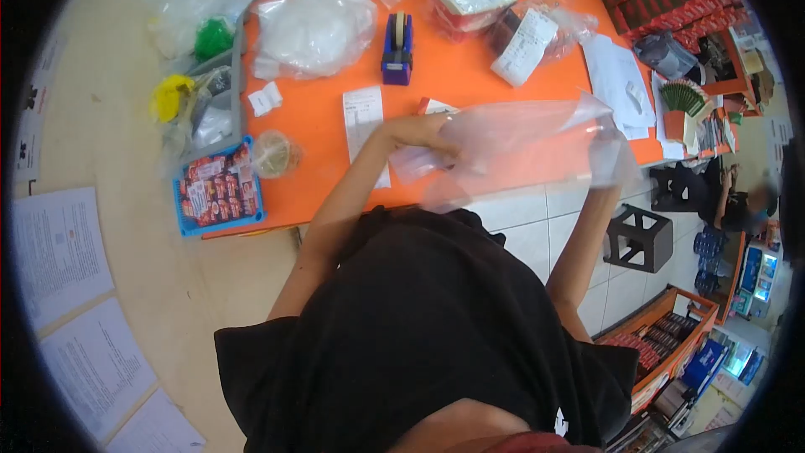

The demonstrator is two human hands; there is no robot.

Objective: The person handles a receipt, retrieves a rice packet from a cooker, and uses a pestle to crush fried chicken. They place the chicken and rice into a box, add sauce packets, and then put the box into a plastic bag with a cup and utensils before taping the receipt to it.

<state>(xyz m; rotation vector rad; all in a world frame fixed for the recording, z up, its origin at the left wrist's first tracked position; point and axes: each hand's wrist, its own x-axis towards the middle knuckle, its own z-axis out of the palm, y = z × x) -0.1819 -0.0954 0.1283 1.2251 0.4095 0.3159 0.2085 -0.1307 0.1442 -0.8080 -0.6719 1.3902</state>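
While both forearms reach forward over the orange table point(310, 122), much of the handwork is veiled by a clear plastic bag point(528, 136), blurred and glossy. The right hand point(605, 153) shows only as a hazy shape through the film, so whether its fingers grip, spread or lie inside the bag cannot be told. The left hand point(428, 132) is plainer, though its fingertips blur into the plastic. The lower part of the receipt point(362, 109) is partly covered by the left forearm, and a small red-and-white item point(438, 106) peeks out behind the left hand, too little of it showing to name.

The bag is raised above the table's near edge, between the two hands and in front of the black shirt point(444, 319). The left fingers are curled in on its left end, pinching the film; its right end wraps about the right hand and wrist. Loose folds droop below the left fingers.

The bag's long axis runs sideways, from the left hand to the right, its right end slightly higher and farther from the body along the upper edge. Which end is the opening is hard to make out.

Beyond the hands stands a blue tape dispenser point(397, 54); a blue basket point(225, 228) of red packets sits at the left.
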